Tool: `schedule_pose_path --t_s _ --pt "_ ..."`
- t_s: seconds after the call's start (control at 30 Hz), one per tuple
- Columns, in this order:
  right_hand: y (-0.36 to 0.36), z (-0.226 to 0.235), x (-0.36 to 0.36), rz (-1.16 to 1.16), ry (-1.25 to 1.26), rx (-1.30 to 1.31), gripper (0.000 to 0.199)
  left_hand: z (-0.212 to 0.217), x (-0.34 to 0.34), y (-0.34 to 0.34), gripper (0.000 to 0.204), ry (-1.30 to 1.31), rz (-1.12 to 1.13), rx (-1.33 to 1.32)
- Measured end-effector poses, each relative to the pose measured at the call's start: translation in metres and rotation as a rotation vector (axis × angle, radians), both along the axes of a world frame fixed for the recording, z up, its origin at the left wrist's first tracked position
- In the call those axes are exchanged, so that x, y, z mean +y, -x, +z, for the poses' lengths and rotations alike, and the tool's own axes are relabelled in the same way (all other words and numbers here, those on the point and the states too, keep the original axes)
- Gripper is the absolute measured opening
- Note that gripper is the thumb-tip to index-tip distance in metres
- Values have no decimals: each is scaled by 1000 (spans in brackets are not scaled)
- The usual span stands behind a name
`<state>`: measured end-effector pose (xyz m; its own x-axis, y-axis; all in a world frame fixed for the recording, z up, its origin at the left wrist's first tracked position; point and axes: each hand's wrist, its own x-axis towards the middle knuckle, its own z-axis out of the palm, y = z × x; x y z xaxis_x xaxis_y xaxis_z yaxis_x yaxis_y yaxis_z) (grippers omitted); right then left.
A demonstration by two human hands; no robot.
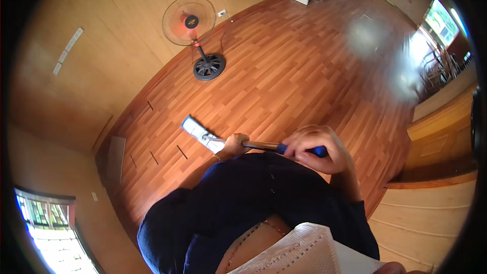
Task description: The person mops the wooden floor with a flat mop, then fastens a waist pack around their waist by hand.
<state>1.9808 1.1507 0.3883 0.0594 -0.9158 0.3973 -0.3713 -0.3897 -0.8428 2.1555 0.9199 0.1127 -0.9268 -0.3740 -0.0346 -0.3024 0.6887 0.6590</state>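
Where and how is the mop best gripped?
Likely by its blue end grip, the right hand coming from the right, with the left hand around the slim pole: the pole runs leftward to a wide, flat head.

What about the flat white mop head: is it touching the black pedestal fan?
No: brown wood-plank floor shows between the mop head and the fan.
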Motion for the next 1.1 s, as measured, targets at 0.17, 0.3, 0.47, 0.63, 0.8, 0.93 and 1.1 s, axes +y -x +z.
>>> schedule_pose_path --t_s 0.17,0.3,0.47,0.63,0.8,0.93,1.1 --pt "5 -21 89 -459 14 36 49 -9 26 98 25 12 -441 18" --pt "-32 -10 149 -739 -106 -62 38 -20 73 161 17 91 -786 58" --pt "-96 4 189 -1168 -610 -128 28 -25 144 213 12 135 -1151 -164" --pt "-145 -12 189 -1398 -906 -405 37 -34 199 212 18 220 -1538 -301" --pt "-161 -40 163 -1622 -731 -730 40 -20 179 217 20 230 -1598 -446" --pt "-132 -50 113 -1572 -779 -821 45 -63 131 240 16 239 -1589 -366" --pt "-90 -99 34 -1432 -645 -754 37 -100 33 281 15 230 -1361 -341"
